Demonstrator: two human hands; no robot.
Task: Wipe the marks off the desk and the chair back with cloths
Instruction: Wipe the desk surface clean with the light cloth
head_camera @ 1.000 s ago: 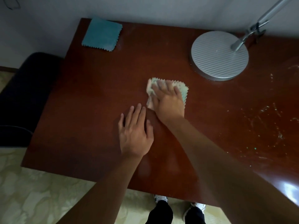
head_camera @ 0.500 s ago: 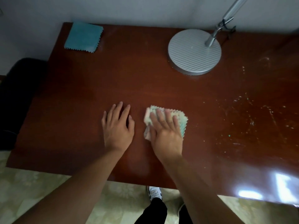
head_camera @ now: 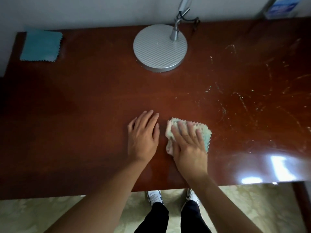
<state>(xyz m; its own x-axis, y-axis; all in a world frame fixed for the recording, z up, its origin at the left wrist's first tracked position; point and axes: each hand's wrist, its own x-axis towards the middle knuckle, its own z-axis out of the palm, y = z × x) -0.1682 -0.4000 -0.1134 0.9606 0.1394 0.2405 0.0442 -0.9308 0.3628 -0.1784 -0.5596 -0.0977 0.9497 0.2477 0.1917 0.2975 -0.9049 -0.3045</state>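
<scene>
My right hand [head_camera: 188, 145] lies flat on a pale green and pink cloth [head_camera: 204, 132] with zigzag edges, pressing it onto the red-brown desk [head_camera: 84, 106] near the front middle. My left hand [head_camera: 143, 138] rests flat on the bare desk just left of the cloth, fingers straight. Whitish marks and streaks [head_camera: 244, 98] cover the desk's right part. A folded teal cloth [head_camera: 41, 46] lies at the far left corner. The chair is out of view.
A silver round lamp base [head_camera: 159, 47] with its stem stands at the back middle. A blue and white item [head_camera: 282, 5] shows at the top right. My feet and patterned floor lie below the desk's front edge.
My right hand has drawn the cloth back toward the front edge, away from the lamp base. My left hand stays flat beside it. The camera has swung right, so the chair has left the view.
</scene>
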